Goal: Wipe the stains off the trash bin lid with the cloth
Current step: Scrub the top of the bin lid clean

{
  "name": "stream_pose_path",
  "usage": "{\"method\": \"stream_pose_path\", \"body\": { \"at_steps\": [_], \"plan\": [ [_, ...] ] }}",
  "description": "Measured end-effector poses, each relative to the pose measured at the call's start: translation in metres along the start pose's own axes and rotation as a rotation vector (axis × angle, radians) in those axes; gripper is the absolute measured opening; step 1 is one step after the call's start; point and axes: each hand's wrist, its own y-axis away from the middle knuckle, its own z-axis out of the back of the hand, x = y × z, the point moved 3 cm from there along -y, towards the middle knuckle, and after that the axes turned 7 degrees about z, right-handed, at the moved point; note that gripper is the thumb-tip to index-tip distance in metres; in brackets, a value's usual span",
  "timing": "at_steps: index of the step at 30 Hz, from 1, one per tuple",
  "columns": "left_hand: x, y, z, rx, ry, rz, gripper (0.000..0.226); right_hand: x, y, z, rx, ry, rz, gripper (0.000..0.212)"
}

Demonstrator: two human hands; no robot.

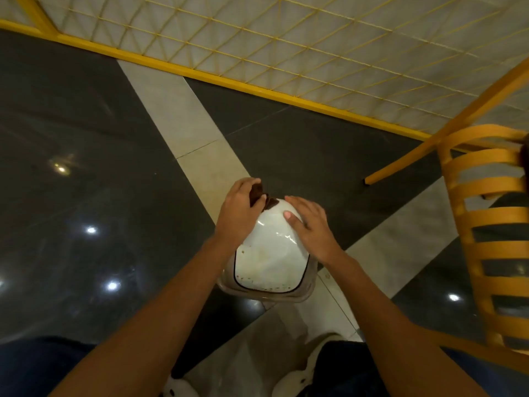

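White plastic trash bin lid (269,262) sits on its bin directly below the person, on a dark-and-pale tiled floor (86,167). Along the lid's nearest edge there is a row of small brown stains (266,289) beside the black seam, with more up its left side and a faint yellowish smear mid-lid. Further up, the right hand (310,227) lies flat on the lid's far-right shoulder, fingers straight, holding nothing; it appears to steady the lid. The left hand (239,207) is at the lid's far-left edge, fingers curled round a bunched brown cloth (259,193), one tail of which touches the lid's far end. Judgement: wiping is under way at the far end, and the near-edge specks are not yet reached. To do the step well: spread the cloth flatter under the palm, stroke from the far end toward the near seam, press hardest where specks cluster, and brace with the right hand so the lid does not rock. Beyond the lid to the right stands a yellow slatted chair (486,224); farthest off is a yellow mesh fence (286,38).
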Motion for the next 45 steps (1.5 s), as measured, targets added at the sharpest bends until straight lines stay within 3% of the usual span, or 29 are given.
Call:
{"method": "stream_pose_path", "body": {
  "at_steps": [6,14,20,24,32,39,45],
  "plan": [
    [0.008,0.000,0.011,-0.016,-0.019,-0.164,0.038,0.009,0.007,-0.016,-0.126,0.046,-0.033,0.043],
    [0.059,0.083,0.012,-0.143,-0.007,-0.322,0.040,0.005,0.001,-0.010,0.061,0.156,-0.051,0.053],
    [0.052,0.078,0.014,-0.145,-0.040,-0.318,0.039,0.006,-0.002,-0.003,0.179,0.163,-0.050,0.049],
    [0.033,0.057,0.016,-0.189,-0.037,-0.286,0.035,0.006,-0.003,-0.004,0.182,0.170,-0.069,0.047],
    [0.077,0.112,0.000,-0.134,-0.068,-0.345,0.039,0.008,-0.005,-0.003,0.186,0.183,-0.082,0.047],
    [0.052,0.091,0.006,-0.200,-0.038,-0.303,0.037,0.010,-0.004,-0.003,0.204,0.210,-0.093,0.048],
    [0.085,0.127,-0.017,-0.101,-0.087,-0.342,0.041,0.013,-0.005,-0.001,0.192,0.216,-0.082,0.048]
  ]
}}
